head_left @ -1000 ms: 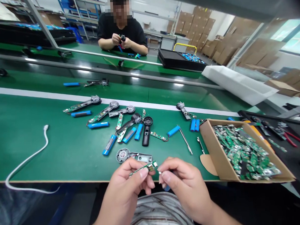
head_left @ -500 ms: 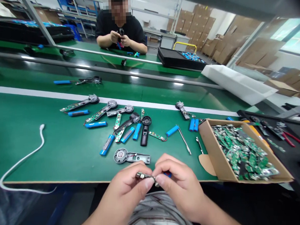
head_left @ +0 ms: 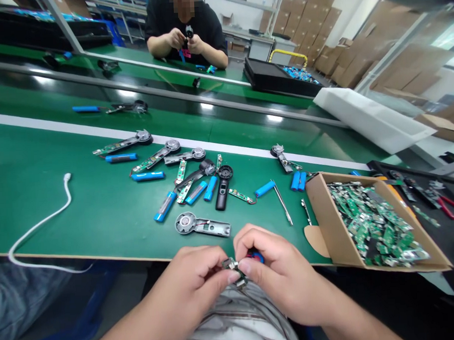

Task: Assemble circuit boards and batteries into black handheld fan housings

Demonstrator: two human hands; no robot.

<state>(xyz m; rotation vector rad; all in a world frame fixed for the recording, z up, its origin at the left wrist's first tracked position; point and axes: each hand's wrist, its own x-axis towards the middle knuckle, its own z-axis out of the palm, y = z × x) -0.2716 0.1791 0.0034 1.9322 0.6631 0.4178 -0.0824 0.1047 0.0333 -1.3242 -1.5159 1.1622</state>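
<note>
Both hands come together at the table's front edge. My left hand (head_left: pixel 199 276) pinches a small green circuit board (head_left: pixel 240 281) between thumb and fingers. My right hand (head_left: pixel 282 268) is closed around a blue battery (head_left: pixel 258 257), mostly hidden by its fingers, with red wire showing; its thumb and fingertip meet at the board's near end. Whether the wire is joined to the board I cannot tell. Just beyond the hands lies an open grey fan housing (head_left: pixel 203 225). A black handheld fan shell (head_left: pixel 223 187) rests farther back, among several blue batteries (head_left: pixel 165 207) and loose boards (head_left: pixel 242 195).
To the right stands a cardboard box (head_left: pixel 321 221) filled with circuit boards. Tweezers (head_left: pixel 283 202) lie left of it; pliers (head_left: pixel 447 208) are on a black tray at far right. A white cable (head_left: pixel 39 228) hangs over the left edge. Across the bench a person (head_left: pixel 187 36) handles a fan.
The circuit board has turned in my fingers, showing more of its green face, and more of the blue battery shows. The camera view has shifted slightly.
</note>
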